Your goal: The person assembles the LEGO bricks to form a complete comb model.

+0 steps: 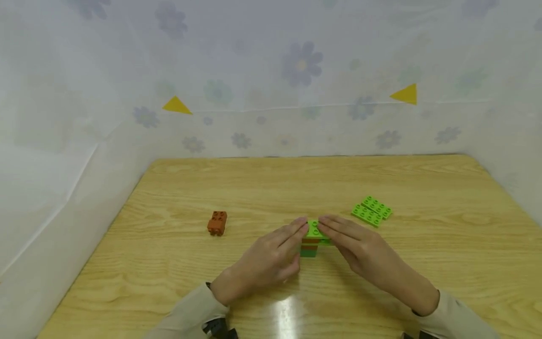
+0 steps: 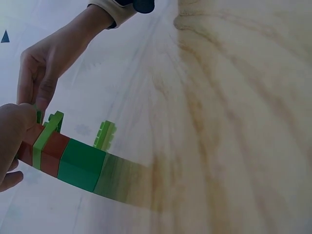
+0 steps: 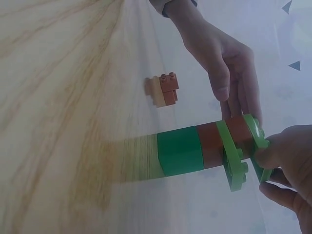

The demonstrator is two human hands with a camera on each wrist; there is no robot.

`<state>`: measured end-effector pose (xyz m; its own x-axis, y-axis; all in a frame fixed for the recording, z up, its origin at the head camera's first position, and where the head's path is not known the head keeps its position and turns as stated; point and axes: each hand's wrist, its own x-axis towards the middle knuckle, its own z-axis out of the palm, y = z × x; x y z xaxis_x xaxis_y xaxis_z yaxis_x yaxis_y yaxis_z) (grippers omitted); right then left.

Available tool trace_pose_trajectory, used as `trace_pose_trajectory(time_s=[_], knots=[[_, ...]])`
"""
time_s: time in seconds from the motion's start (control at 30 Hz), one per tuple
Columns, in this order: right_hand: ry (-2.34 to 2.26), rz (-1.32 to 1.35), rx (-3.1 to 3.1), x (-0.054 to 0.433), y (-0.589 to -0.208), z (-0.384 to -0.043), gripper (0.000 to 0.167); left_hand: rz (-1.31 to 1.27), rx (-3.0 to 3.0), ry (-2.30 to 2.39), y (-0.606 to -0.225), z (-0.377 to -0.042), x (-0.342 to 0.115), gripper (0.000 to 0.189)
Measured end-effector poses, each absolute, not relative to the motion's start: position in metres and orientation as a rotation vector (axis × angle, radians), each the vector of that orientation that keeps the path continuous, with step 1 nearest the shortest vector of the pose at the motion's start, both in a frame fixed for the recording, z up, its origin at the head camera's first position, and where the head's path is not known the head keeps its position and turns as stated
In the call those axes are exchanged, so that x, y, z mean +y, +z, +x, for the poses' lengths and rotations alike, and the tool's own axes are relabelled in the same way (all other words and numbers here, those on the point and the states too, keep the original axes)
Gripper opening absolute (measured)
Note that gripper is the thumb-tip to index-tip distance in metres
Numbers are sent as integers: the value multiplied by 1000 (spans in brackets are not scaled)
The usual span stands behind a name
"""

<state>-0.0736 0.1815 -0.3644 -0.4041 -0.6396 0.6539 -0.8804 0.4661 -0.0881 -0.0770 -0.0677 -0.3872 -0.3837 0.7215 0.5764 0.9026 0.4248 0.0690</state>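
1. Green and brown plastic is being borne upright as a narrow stack on the wooden table, set between the left hand and the right hand

2. From the bottom, a dark green base block, a lower brown brick, a lower plate, an upper brown brick and a top plate are being carried one above another; both light green plates are being left to overhang toward the right-hand side

3. Tipping toward that side is being invited, by judgement, since weight is being hung beyond the narrow base; a hard push on the overhang could topple the stack

4. Uneven seating is also being risked: if one end of the top plate is being pressed more than the other, the studs could catch on one side only; whether full contact is being made cannot be told

5. Skin could be nipped if a fingertip is being left in the gap between the two overhanging plates

6. By the left hand, the upper left side of the stack is being touched with nearly straight fingers laid together, the thumb being spread away from them

7. By the right hand, the overhanging end of the top plate is being pinched, thumb and fingers being set close together

8. Loose brown bricks are being left to the left, and loose green plates to the right and farther back
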Motion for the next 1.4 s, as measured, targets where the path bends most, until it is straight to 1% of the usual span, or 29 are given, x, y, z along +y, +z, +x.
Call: trace_pose_trajectory(time_s=[0.17, 0.3, 0.4, 0.53, 0.63, 0.73, 0.77, 0.97, 1.17, 1.4], knots=[[560, 1266, -2174, 182, -362, -74, 44, -1384, -2246, -635, -384, -82, -74, 62], [580, 1283, -2185, 183, -360, -73, 45, -1254, -2330, -716, -376, -87, -92, 59], [591, 1293, -2197, 183, -358, -73, 46, -1066, -2448, -726, -369, -91, -114, 53], [592, 1295, -2204, 181, -357, -73, 47, -709, -2675, -693, -362, -94, -150, 47], [587, 1292, -2210, 181, -357, -73, 48, -449, -2824, -628, -363, -93, -171, 48], [594, 1290, -2206, 181, -357, -73, 49, -286, -2936, -557, -367, -90, -182, 53], [598, 1290, -2201, 181, -357, -73, 49, -252, -2969, -543, -369, -89, -183, 52], [651, 1297, -2148, 180, -360, -75, 43, -161, -3055, -586, -379, -86, -183, 37], [687, 1297, -2157, 180, -363, -76, 40, -107, -3067, -716, -381, -89, -183, 32], [695, 1297, -2165, 178, -365, -78, 41, -103, -3064, -651, -381, -89, -183, 30]])
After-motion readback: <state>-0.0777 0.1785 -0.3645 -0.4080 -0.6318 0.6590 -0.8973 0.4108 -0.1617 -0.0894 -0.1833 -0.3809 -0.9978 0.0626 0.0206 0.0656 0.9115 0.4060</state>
